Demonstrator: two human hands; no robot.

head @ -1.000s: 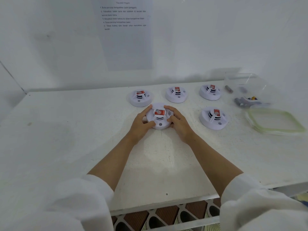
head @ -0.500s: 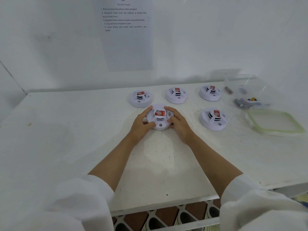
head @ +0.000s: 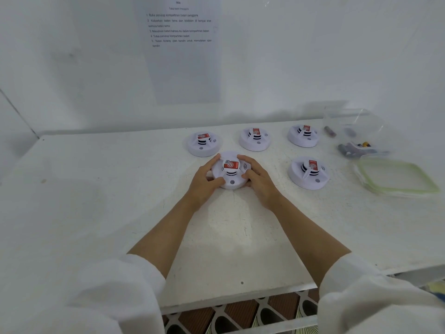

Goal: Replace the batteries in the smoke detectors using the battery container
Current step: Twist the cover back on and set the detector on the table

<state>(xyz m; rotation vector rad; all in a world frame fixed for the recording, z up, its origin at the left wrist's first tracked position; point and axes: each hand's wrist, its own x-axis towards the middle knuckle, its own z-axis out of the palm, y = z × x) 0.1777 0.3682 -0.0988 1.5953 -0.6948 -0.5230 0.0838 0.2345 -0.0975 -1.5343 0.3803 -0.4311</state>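
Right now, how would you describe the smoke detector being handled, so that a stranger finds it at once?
On the white table lie five round white smoke detectors, three in a back row and two nearer. The held detector is the left one of the nearer pair. It alone sits between the left hand and the right hand, whose fingers curl round its rim.

Both hands grip one white smoke detector [head: 230,173] on the white table [head: 96,213]: left hand [head: 204,180] on its left edge, right hand [head: 258,180] on its right. Four more detectors stand nearby (red labels up), beside a clear battery container [head: 354,131] and its green-rimmed lid [head: 395,175].
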